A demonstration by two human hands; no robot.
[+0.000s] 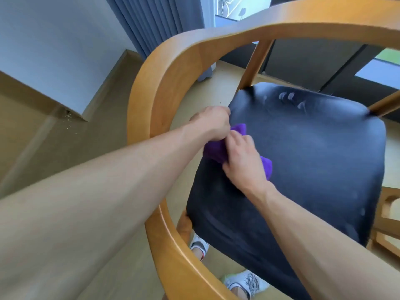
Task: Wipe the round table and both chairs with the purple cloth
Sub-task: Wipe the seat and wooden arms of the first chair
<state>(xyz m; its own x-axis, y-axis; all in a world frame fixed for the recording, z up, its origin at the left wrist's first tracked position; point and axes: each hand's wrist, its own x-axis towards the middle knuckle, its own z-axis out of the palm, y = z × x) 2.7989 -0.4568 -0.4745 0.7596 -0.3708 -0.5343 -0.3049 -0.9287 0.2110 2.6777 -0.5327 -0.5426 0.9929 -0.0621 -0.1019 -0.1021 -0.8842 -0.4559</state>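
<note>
wall and curtain: upper left of the frame is just a pale wall [43, 40] and a grey curtain [155, 24], nothing to do with the job

left hand: left hand [213, 123] sits mid-frame, just left of centre, at the seat's near-left edge, grip closed around one end of the cloth

purple cloth: purple cloth [216, 151] is bunched up between both hands, lying on the seat right at its left edge, only bits of it peeking out

right hand: right hand [244, 161] is pressed on top of the cloth, fingers bent down over it. Looks like it's holding it too, though I can't see the fingertips

chair: wooden chair [164, 79] with a curved back rail and a black seat [313, 159]; seat still shows pale smudges toward the top and right, so I'd say this one's only partly wiped

progress: guessing mid-job. Frame and most of the seat look left to do

hidden: round counter isn't in view at all, second chair maybe that bit of wood [387, 215] at the right edge, can't tell. No idea if either got wiped.
</note>
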